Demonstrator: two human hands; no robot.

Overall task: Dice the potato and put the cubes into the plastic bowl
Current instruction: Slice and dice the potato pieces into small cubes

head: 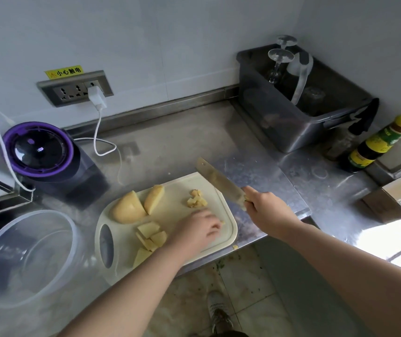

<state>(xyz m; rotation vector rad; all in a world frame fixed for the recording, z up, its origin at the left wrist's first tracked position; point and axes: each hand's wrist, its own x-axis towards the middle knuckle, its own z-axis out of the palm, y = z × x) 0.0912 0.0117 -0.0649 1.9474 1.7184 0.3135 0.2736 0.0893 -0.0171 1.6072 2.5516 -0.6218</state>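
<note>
Knife (218,181) gripped in my right hand (267,207) is raised off the board's (177,190) right edge, while my left hand (198,227) curls over a potato piece (222,222) just inside that edge, bowl (24,251) beyond the board's left.

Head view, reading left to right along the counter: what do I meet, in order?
Plastic bowl → large potato piece → left hand → right hand, gripping the knife → sauce bottle.
</note>
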